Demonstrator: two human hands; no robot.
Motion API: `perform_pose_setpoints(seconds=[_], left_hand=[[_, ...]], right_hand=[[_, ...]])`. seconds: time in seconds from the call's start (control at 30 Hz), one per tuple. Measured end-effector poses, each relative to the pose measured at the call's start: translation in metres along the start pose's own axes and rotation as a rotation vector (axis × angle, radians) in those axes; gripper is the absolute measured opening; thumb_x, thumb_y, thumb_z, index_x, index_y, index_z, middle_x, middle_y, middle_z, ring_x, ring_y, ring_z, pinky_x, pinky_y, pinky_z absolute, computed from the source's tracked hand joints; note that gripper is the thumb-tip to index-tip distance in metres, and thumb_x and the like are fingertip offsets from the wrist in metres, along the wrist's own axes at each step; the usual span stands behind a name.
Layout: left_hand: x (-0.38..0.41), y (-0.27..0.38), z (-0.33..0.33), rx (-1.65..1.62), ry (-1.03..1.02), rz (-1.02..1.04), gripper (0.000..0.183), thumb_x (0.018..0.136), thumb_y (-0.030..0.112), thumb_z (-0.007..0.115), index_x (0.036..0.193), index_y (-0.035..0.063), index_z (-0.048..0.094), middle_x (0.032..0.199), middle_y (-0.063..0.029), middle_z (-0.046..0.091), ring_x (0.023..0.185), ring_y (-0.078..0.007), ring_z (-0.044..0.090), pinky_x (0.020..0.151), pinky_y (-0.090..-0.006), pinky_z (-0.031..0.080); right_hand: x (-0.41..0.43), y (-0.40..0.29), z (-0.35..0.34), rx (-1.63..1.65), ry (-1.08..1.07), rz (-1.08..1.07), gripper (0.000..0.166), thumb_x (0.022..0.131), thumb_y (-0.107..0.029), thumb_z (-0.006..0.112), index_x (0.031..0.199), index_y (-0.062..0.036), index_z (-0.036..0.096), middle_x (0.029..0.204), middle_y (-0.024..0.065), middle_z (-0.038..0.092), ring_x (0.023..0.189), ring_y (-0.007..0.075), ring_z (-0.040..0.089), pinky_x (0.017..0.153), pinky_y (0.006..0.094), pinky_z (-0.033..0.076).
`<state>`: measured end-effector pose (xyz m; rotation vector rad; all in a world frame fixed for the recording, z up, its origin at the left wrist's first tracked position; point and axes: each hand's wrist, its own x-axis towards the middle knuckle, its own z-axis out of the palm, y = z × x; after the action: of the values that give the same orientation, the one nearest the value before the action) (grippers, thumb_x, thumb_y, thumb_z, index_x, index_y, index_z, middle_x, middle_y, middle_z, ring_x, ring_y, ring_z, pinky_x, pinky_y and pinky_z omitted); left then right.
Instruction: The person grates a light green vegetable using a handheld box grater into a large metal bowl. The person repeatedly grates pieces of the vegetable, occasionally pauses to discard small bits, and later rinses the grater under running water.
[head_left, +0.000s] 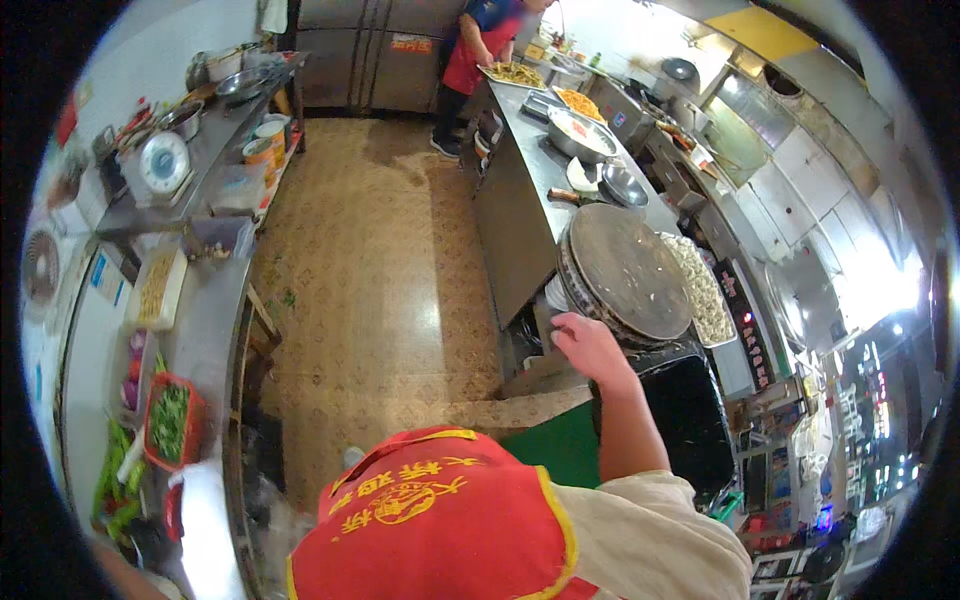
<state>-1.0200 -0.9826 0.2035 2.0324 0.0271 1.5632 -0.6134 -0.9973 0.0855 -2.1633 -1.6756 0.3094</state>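
My right hand (592, 352) reaches forward beside the near rim of a thick round chopping block (626, 270). Its fingers are bent, and whether anything small sits between them is unclear. Pale scraps lie on the block's worn top. Beyond the block are a knife's wooden handle (564, 196), a piece of pale-fleshed melon or gourd (581, 177) and a metal bowl (625, 185). To the block's right lies a tray of pale food pieces (701, 292). A black bin (686, 420) stands under my right forearm. My left hand is out of view; only part of that forearm shows at the lower left.
A co-worker (487, 49) in a red apron handles a tray of food (517, 75) at the steel counter's (536, 157) far end. Along the left, a steel table (202, 315) holds a dial scale (165, 165) and a red basket of greens (172, 420). Patterned floor (352, 262) lies between.
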Motion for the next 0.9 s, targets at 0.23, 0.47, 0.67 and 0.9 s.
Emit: perform_pose_setpoints(seconds=[0.23,0.47,0.67,0.9], left_hand=[[0.091,-0.147,-0.055,-0.104,-0.097,0.091,0.041,0.087,0.014,0.048,0.124,-0.0039,0.048,0.119,-0.0154,0.055,0.104,-0.0242,0.055,0.092,-0.0363,0.044],[0.177,-0.283,-0.055,-0.122,-0.218,0.123,0.040,0.085,0.011,0.048,0.123,-0.0042,0.049,0.118,-0.0158,0.056,0.104,-0.0238,0.056,0.092,-0.0360,0.044],[0.266,-0.382,-0.049,-0.015,-0.246,0.208,0.040,0.083,0.008,0.048,0.122,-0.0044,0.050,0.117,-0.0162,0.056,0.105,-0.0234,0.056,0.092,-0.0358,0.045],[0.299,-0.550,-0.094,0.268,0.042,-0.165,0.041,0.082,0.005,0.048,0.121,-0.0047,0.051,0.116,-0.0166,0.057,0.106,-0.0230,0.056,0.092,-0.0356,0.045]], right_hand=[[0.064,0.003,0.006,0.096,0.039,0.240,0.029,0.082,-0.020,0.062,0.107,-0.0044,0.063,0.086,0.0119,0.067,0.079,0.0204,0.064,0.075,0.0325,0.050],[0.201,0.041,0.019,0.018,0.120,0.252,0.029,0.084,-0.021,0.059,0.107,-0.0032,0.062,0.093,0.0174,0.067,0.086,0.0303,0.064,0.079,0.0373,0.050],[0.360,0.094,0.005,0.093,0.094,0.248,0.029,0.086,-0.024,0.057,0.106,-0.0043,0.061,0.100,0.0198,0.065,0.095,0.0367,0.061,0.084,0.0430,0.048],[0.502,0.210,0.022,-0.075,0.240,0.481,0.034,0.081,-0.027,0.061,0.107,-0.0060,0.063,0.110,0.0195,0.058,0.105,0.0367,0.056,0.090,0.0438,0.046]])
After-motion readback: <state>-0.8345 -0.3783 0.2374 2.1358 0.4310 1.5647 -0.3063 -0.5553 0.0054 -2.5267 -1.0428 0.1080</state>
